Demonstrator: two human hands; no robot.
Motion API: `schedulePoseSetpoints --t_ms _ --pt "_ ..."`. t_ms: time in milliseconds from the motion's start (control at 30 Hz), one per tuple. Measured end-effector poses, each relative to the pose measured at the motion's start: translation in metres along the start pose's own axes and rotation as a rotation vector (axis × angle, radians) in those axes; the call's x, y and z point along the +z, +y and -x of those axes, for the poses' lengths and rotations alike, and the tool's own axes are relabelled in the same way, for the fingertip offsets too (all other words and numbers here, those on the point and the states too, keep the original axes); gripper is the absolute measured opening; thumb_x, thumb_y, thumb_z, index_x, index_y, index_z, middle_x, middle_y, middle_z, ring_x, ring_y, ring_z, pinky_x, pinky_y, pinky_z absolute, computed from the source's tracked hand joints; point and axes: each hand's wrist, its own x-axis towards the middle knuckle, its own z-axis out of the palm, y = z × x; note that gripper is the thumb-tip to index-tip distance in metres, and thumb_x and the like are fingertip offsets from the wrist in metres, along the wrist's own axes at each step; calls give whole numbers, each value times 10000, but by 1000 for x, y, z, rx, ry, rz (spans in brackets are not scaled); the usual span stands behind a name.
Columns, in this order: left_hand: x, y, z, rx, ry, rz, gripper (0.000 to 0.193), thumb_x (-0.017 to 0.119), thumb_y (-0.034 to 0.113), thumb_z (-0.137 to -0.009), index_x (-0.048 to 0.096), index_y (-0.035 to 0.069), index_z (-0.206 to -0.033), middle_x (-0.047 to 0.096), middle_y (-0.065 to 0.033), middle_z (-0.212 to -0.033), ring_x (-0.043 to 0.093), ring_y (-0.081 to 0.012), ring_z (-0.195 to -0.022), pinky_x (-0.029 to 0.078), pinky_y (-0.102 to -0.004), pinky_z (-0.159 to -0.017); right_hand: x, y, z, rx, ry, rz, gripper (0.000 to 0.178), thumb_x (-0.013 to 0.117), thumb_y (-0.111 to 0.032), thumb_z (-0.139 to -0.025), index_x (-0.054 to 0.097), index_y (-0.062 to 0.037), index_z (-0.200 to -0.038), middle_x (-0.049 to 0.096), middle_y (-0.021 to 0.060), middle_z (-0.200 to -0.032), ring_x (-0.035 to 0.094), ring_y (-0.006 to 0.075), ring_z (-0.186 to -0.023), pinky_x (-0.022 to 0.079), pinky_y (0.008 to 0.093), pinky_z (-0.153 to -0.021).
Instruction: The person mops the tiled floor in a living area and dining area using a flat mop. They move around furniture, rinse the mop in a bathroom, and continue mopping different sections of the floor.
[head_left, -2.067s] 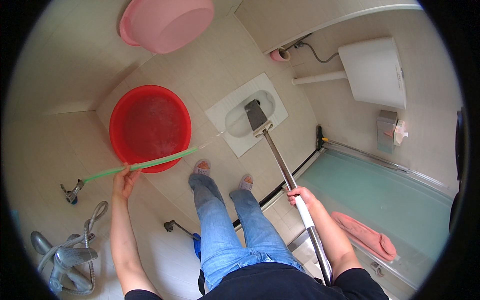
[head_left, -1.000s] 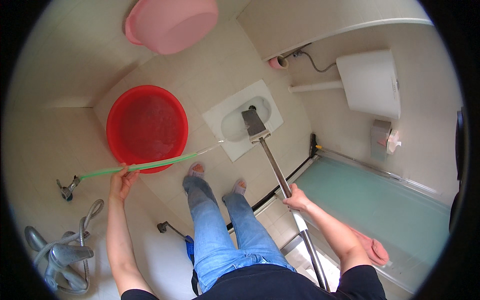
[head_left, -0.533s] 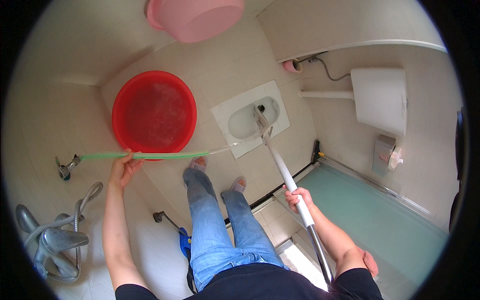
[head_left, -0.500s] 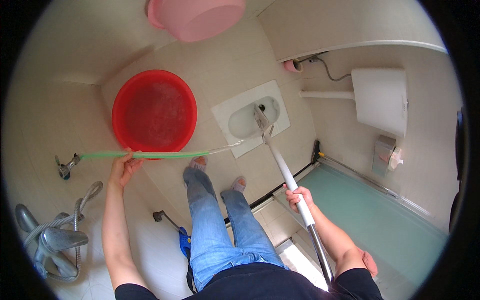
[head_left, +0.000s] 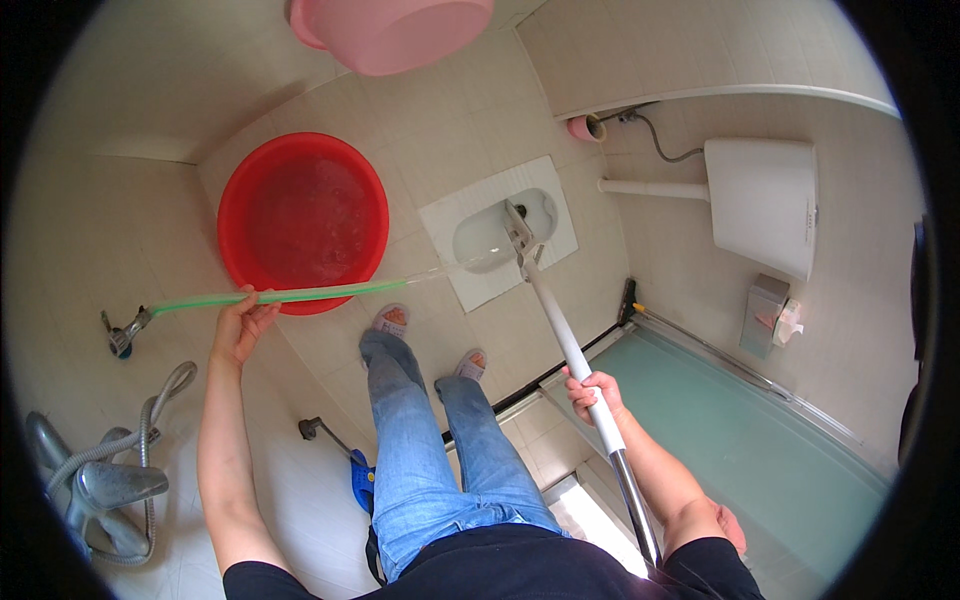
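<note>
My left hand is closed around a green hose that runs from a wall tap. From the hose's free end a thin stream of water arcs toward a flat mop head. The mop head stands tilted over the bowl of a white squat toilet. My right hand grips the white part of the mop handle, whose metal lower length slants back beside my right arm. Just beyond the hose sits a red basin holding cloudy water.
A pink basin is at the far edge. At left are a shower mixer and metal hose. A white cistern hangs on the right wall, above a tissue dispenser. A frosted glass panel lies right of my right arm.
The whole view has shifted slightly. Both hands keep their grips, and the water still runs toward the mop head. Otherwise little differs.
</note>
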Motion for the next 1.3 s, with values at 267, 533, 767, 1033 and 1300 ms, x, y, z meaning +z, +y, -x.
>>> schedulePoseSetpoints --t_ms 267,533,767,1033,1300 --pt "-4 -3 -13 11 42 -15 135 465 33 -758 408 44 -880 518 -179 -879 548 -288 -775 489 -351 -673 12 -9 -1 -19 241 430 283 451 0 -633 386 5 -909 405 57 -604 389 95 -443 343 187 -343" --pt "-1 2 4 -34 -2 -104 166 444 38 -763 438 29 -929 532 -151 -881 552 -260 -776 492 -331 -663 4 -17 -7 -119 771 1441 326 501 34 -588 342 73 -870 479 127 -586 499 178 -452 420 283 -381" --pt "1 7 17 -55 -16 -94 166 471 40 -750 449 32 -914 536 -159 -876 558 -272 -763 496 -340 -649 11 -4 -12 -11 1195 2365 463 564 -115 -598 330 65 -955 535 227 -808 552 288 -773 445 355 -680" --pt "4 5 18 -40 -27 -62 149 475 41 -750 449 28 -896 533 -165 -889 555 -271 -776 496 -338 -655 20 8 -16 -20 1139 2424 472 567 -89 -582 318 52 -957 517 221 -847 542 309 -786 448 353 -672" --pt "6 3 10 -43 3 -31 129 474 42 -755 458 54 -883 521 -169 -907 550 -269 -785 496 -333 -656 3 11 -1 -116 1015 2125 470 582 -98 -543 336 52 -916 520 238 -811 520 346 -795 422 362 -697"
